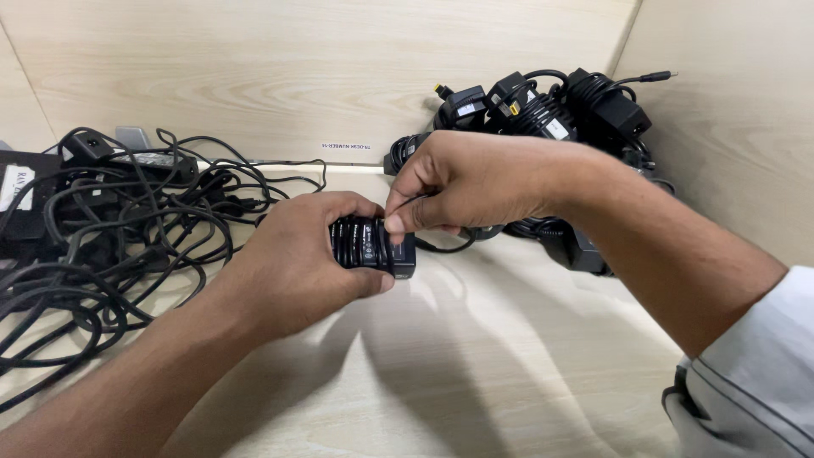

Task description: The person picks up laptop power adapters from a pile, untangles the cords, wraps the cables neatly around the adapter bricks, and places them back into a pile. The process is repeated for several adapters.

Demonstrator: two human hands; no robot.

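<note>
My left hand (292,259) grips a black power adapter brick (373,246) that has its cable wound around it, held just above the light wooden desk (475,365). My right hand (466,182) pinches the black cable (445,246) at the top of the brick with thumb and forefinger. A short loop of that cable hangs below my right hand. Part of the brick is hidden under my left fingers.
A loose tangle of black cables and adapters (110,212) covers the desk's left side. A pile of wound-up adapters (543,110) sits in the back right corner against the wooden walls. A small label (346,147) is stuck on the back wall.
</note>
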